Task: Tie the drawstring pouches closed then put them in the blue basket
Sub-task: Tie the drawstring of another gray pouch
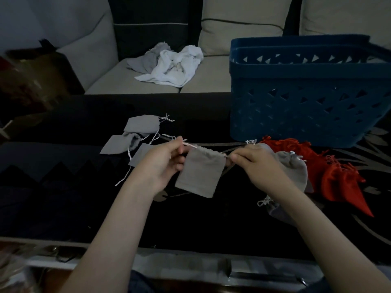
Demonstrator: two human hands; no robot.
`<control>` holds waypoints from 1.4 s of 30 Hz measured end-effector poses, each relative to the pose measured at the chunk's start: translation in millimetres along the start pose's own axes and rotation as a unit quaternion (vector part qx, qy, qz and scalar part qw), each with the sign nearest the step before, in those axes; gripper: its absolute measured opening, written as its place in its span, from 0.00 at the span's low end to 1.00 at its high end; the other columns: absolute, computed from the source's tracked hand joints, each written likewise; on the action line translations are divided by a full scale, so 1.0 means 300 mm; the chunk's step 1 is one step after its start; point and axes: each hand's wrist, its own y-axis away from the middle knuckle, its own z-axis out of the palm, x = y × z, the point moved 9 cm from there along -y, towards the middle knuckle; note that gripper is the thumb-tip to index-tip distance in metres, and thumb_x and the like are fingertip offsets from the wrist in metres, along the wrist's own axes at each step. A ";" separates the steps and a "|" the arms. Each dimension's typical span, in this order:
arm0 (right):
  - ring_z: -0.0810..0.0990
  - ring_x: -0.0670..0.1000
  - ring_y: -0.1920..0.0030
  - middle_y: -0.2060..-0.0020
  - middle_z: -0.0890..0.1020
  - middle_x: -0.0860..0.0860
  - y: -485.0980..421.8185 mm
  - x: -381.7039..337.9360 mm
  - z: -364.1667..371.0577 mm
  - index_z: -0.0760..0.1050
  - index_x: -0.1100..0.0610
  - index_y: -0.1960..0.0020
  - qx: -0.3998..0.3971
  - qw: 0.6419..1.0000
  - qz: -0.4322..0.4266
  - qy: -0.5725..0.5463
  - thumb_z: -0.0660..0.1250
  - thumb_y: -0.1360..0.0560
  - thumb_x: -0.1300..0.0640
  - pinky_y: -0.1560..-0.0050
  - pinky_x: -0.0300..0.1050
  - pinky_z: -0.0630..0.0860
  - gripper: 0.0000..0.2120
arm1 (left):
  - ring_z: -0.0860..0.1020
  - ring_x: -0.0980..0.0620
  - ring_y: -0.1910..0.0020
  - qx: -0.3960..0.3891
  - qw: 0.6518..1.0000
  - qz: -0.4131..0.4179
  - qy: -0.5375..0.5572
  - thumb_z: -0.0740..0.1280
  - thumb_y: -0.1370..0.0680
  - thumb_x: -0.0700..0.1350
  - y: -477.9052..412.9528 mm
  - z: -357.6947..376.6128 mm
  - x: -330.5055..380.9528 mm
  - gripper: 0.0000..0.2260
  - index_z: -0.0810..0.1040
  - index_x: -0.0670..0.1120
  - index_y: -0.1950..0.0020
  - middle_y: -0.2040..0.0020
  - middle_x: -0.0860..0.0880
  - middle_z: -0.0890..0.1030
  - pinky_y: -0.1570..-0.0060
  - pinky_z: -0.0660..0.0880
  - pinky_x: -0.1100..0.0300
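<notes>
A grey drawstring pouch (pixel 201 172) hangs above the dark table between my hands, its top edge gathered. My left hand (pixel 163 161) pinches the white cord at the pouch's left end. My right hand (pixel 256 163) pinches the cord at the right end. The blue basket (pixel 306 102) stands on the table at the back right. Three flat grey pouches (pixel 135 134) with loose cords lie left of my hands. Tied grey pouches (pixel 294 166) and several red pouches (pixel 330 172) lie to the right, in front of the basket.
The dark patterned table (pixel 63 187) runs to its near edge by my body. Behind it is a beige sofa (pixel 148 81) with crumpled white and grey cloths (pixel 171 66) on the seat. Something brown (pixel 31 81) sits at the far left.
</notes>
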 end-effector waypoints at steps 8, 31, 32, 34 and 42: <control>0.71 0.40 0.63 0.69 0.74 0.44 -0.007 0.002 -0.002 0.73 0.47 0.71 -0.020 1.000 -0.004 0.006 0.65 0.24 0.63 0.53 0.40 0.63 0.19 | 0.64 0.59 0.80 -0.013 0.962 0.027 0.273 0.55 0.17 0.45 -0.012 -0.025 0.041 0.17 0.66 0.48 0.67 0.73 0.54 0.73 0.81 0.59 0.68; 0.74 0.42 0.51 0.59 0.78 0.45 0.054 -0.167 -0.121 0.80 0.52 0.55 0.024 0.986 -0.112 -0.119 0.66 0.25 0.64 0.48 0.33 0.68 0.09 | 0.73 0.62 0.72 -0.156 0.922 0.172 -0.310 0.59 0.20 0.37 0.091 0.326 0.007 0.13 0.78 0.48 0.61 0.70 0.55 0.77 0.67 0.69 0.68; 0.72 0.41 0.51 0.59 0.76 0.43 0.053 -0.162 -0.130 0.80 0.51 0.56 0.039 0.987 -0.112 -0.107 0.66 0.25 0.64 0.48 0.31 0.66 0.10 | 0.73 0.62 0.71 -0.173 0.920 0.160 -0.314 0.59 0.21 0.36 0.096 0.338 -0.001 0.13 0.78 0.47 0.61 0.69 0.55 0.77 0.66 0.69 0.68; 0.70 0.41 0.50 0.59 0.75 0.42 0.049 -0.145 -0.147 0.79 0.48 0.57 0.061 0.988 -0.091 -0.106 0.66 0.25 0.64 0.49 0.28 0.64 0.12 | 0.74 0.64 0.69 -0.211 0.912 0.142 -0.321 0.61 0.24 0.35 0.113 0.360 -0.011 0.12 0.80 0.47 0.61 0.68 0.56 0.77 0.65 0.68 0.70; 0.79 0.41 0.58 0.62 0.81 0.46 0.046 -0.100 -0.160 0.76 0.51 0.48 0.080 0.965 -0.023 -0.247 0.64 0.23 0.61 0.53 0.33 0.72 0.07 | 0.71 0.63 0.75 -0.163 0.914 0.179 -0.324 0.59 0.19 0.49 0.108 0.360 0.012 0.17 0.78 0.46 0.64 0.76 0.56 0.73 0.71 0.66 0.70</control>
